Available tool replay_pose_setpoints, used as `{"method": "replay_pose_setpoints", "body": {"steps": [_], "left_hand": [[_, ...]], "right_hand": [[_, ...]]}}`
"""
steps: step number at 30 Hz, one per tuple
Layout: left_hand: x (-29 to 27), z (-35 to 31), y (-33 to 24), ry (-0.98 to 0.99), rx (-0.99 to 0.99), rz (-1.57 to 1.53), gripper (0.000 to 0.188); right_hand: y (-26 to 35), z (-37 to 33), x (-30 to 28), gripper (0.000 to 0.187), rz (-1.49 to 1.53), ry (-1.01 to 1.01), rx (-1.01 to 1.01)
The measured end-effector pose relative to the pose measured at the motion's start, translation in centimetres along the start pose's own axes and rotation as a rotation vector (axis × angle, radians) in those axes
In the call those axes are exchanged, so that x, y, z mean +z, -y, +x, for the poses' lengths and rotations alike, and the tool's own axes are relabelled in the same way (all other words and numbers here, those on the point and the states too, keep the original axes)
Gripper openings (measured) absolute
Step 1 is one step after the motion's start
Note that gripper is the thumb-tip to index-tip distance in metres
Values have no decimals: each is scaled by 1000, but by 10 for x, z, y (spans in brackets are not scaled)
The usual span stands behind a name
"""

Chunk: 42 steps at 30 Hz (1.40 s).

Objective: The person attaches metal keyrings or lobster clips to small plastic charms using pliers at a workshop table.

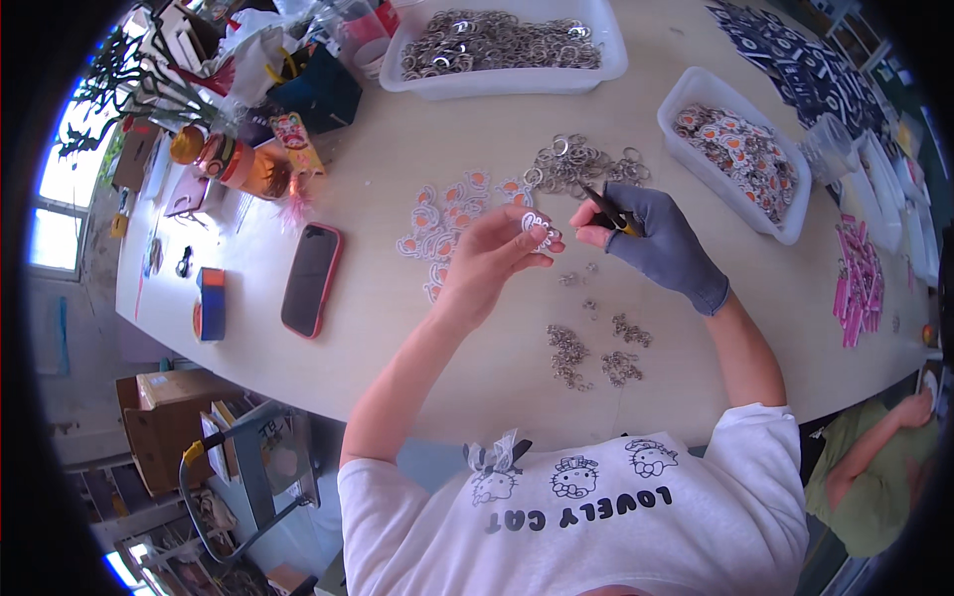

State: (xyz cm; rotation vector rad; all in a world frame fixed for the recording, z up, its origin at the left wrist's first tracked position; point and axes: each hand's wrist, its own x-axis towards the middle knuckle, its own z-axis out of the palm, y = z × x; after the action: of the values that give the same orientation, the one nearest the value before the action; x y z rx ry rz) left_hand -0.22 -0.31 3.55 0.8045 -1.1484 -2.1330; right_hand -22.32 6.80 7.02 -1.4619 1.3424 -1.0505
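Note:
Between the thumb and fingers of my left hand [487, 253] is a small white charm [539, 228] with dark markings. My right hand [661, 243], in a grey glove with bare fingertips, grips a pair of pliers [618, 215] with black and yellow handles. The pliers' tips point up and left, a short way right of the charm. Flat white-and-orange charms [452, 214] lie spread out left of my left hand. Beyond my hands is a heap of metal key rings [571, 164]. Small metal links [566, 353] sit in little piles nearer me.
A white bin [497, 87] of metal rings stands at the back. Another bin [785, 233], at right, holds charms with rings. A phone [311, 281] and an orange-lidded bottle [243, 167] are at left, pink strips [858, 283] at far right. Another person [879, 477] sits lower right.

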Motion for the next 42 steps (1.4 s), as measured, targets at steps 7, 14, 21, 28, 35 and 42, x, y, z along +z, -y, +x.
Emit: {"method": "replay_pose_setpoints", "body": {"steps": [7, 14, 21, 28, 35, 42], "left_hand": [[12, 10, 22, 72, 19, -45, 14], [12, 9, 27, 187, 129, -121, 11], [10, 6, 23, 184, 137, -84, 11], [13, 0, 23, 240, 153, -124, 12], [12, -13, 19, 111, 505, 639, 14], [-4, -20, 35, 88, 615, 780, 17]], "right_hand": [[-9, -14, 2, 27, 69, -16, 13], [-8, -20, 6, 29, 43, -112, 80], [-1, -23, 1, 27, 104, -72, 125], [4, -22, 3, 26, 63, -95, 111], [-19, -37, 34, 20, -281, -222, -92], [-24, -45, 52, 19, -260, -251, -84]]}}
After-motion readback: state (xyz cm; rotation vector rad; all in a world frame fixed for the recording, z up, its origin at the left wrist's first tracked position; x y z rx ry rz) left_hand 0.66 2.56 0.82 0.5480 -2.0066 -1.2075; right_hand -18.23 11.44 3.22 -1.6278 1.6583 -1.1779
